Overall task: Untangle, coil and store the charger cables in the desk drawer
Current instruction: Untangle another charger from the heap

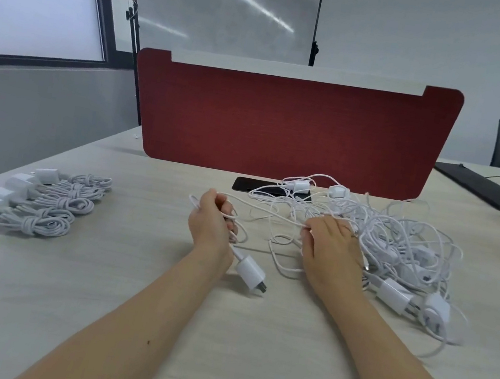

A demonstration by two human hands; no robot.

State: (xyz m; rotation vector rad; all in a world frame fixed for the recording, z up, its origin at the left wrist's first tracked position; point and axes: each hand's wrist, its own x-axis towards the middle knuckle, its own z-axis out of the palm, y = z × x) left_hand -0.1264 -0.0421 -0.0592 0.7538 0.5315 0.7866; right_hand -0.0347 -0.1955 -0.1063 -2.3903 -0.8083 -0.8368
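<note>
Both bare forearms reach in from 6 o'clock. The left hand point(213, 221) curls its fingers round a cable point(271, 212). The right hand point(332, 252), at its 3 o'clock, lies knuckles up, thumb and forefinger pinching that cable.

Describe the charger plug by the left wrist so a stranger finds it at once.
From the red divider panel, come forward to the left hand. A white charger plug lies on the desk beside that wrist, its cable running up into the curled fingers. Unlike the coiled row at left or the tangled pile at right, it lies alone.
</note>
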